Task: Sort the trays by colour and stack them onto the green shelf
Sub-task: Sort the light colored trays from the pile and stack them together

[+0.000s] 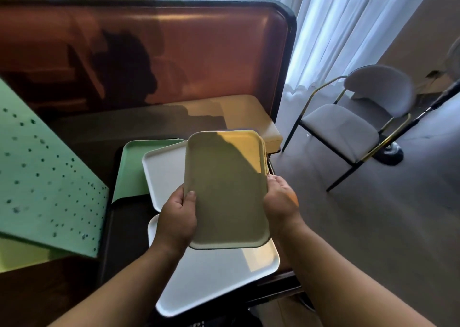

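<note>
Both hands hold a small stack of pale yellow trays (pixel 226 190) above the dark table. My left hand (pixel 178 217) grips the stack's left edge with the thumb on top. My right hand (pixel 280 197) cups the right edge. Under the stack lie a white tray (pixel 163 175), a mint green tray (pixel 132 170) further left, and another white tray (pixel 214 274) nearest me. The green shelf (pixel 47 177), a perforated green panel, stands at the left.
A dark table (pixel 124 232) carries the trays, with a tall brown headboard-like panel (pixel 199 53) behind it. A grey chair (pixel 356 125) with gold and black legs stands on the carpet to the right. White curtains hang at the back.
</note>
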{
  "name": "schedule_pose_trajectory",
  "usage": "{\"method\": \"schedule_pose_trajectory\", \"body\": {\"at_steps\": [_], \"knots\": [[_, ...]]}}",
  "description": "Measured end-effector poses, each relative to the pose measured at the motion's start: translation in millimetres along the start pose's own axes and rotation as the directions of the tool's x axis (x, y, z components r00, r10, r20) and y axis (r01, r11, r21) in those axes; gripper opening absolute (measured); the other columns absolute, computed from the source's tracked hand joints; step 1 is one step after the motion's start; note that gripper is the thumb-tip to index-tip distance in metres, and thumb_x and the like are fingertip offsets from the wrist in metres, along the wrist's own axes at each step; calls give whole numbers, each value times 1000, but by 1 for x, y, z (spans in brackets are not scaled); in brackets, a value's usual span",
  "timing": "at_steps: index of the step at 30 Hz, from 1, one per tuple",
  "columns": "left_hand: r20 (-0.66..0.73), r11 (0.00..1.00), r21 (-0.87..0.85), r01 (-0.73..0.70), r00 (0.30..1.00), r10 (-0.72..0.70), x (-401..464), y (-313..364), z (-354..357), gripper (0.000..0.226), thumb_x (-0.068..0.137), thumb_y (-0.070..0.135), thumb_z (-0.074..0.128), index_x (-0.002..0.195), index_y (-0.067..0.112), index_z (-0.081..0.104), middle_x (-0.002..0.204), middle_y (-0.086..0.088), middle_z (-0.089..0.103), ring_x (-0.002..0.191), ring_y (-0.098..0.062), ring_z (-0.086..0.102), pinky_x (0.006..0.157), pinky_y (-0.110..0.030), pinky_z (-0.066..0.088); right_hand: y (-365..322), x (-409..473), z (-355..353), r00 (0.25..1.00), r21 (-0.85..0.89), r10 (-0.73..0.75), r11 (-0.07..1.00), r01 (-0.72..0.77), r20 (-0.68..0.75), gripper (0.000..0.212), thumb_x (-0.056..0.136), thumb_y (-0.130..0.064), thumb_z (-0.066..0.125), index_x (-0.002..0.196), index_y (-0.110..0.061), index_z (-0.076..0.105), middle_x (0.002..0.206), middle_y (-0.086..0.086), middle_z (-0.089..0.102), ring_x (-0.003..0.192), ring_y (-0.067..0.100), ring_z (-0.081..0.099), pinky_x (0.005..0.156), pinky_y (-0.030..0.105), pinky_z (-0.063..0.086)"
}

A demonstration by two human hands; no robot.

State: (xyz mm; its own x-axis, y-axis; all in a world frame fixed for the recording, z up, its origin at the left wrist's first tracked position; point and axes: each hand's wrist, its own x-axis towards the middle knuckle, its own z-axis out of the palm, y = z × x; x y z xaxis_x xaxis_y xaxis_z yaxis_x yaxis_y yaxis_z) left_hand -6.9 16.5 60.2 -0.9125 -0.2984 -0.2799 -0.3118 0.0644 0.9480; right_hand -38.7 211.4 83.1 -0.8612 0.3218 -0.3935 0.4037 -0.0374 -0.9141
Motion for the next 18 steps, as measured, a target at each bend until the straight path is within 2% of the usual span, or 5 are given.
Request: {"method": "schedule_pose_trajectory", "body": {"at_steps": [2, 5, 11, 15, 18], "knots": [[-5, 1000, 6, 11, 1000, -11, 0, -6, -9, 26, 106, 22, 49, 108, 32, 73, 96, 9, 79, 95, -20, 73, 87, -44, 60, 5, -7, 9, 998, 1, 4, 1000, -4, 56, 33, 111, -30, 39, 115, -10, 67, 95, 5, 71, 82, 16, 67, 59, 19, 54], [-49, 999, -7, 47, 998, -47, -1, -15, -24, 17, 105, 23, 51, 105, 24, 69, 94, 0, 77, 93, -28, 72, 86, -52, 60, 18, -15, 20, 987, 8, 61, 998, -63, 152, 24, 106, -27, 53, 118, -10, 65, 108, 15, 75, 90, 25, 72, 73, 36, 59], [-172, 994, -64, 85, 981, -94, -10, -36, -40, 12, 107, 21, 48, 114, 17, 58, 101, -8, 71, 88, -25, 69, 80, -42, 58, 50, -34, 29, 908, -105, 235, 972, -212, 346, 22, 99, -12, 62, 120, -16, 65, 113, 11, 77, 99, 31, 74, 85, 49, 61], [-179, 972, -142, 189, 961, -213, -14, -52, -47, 19, 106, 17, 48, 122, 9, 54, 101, -12, 70, 84, -24, 68, 69, -35, 53, 74, -47, 25, 859, -179, 344, 938, -296, 379, 18, 102, -21, 61, 119, -15, 64, 103, 9, 74, 82, 24, 70, 64, 35, 58], [-137, 925, -280, 257, 943, -303, -13, -57, -59, 19, 100, 12, 57, 118, 5, 56, 98, -15, 71, 82, -27, 69, 70, -37, 56, 75, -38, 13, 819, -278, 360, 926, -256, 446, 18, 102, -20, 61, 120, -15, 65, 100, 9, 75, 79, 22, 67, 64, 31, 53]]}}
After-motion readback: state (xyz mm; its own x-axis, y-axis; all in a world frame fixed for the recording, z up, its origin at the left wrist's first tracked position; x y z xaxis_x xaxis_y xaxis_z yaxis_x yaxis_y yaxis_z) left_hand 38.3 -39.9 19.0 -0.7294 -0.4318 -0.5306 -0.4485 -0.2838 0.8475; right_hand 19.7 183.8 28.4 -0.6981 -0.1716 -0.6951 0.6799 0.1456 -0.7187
